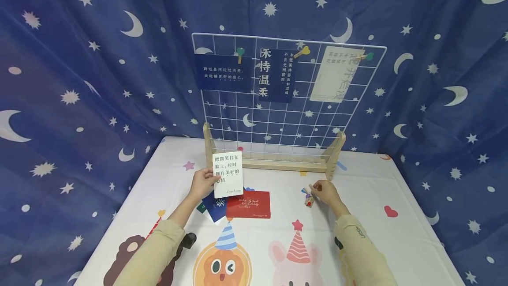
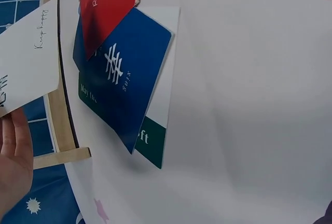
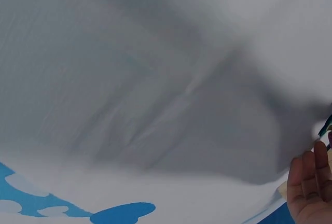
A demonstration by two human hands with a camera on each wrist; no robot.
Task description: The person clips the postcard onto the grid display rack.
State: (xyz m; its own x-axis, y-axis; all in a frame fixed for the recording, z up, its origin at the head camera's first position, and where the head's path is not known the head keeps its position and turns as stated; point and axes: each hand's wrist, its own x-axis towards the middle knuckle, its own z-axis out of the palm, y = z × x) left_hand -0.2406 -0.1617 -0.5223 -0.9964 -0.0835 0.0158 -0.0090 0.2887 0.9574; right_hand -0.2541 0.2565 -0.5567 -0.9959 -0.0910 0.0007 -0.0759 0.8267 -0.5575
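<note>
My left hand (image 1: 203,183) holds a white card (image 1: 234,164) with dark Chinese writing by its left edge, upright above the table. In the left wrist view the fingers (image 2: 21,136) lie against the lower part of this card (image 2: 31,53). Beneath it on the table are a red card (image 1: 254,204), a blue card (image 1: 216,206) and a green card (image 2: 153,141), overlapping. My right hand (image 1: 326,192) pinches at a small wooden clothespin among a little pile of heart-topped clothespins (image 1: 308,201). In the right wrist view this hand (image 3: 311,182) shows only at the corner.
A white wire grid (image 1: 274,120) stands on a wooden base (image 1: 278,165) at the back. Clothespins hold a landscape blue card (image 1: 224,84), a tall blue card (image 1: 275,92) and a white card (image 1: 327,85) on it. A starry blue curtain (image 1: 119,78) hangs behind.
</note>
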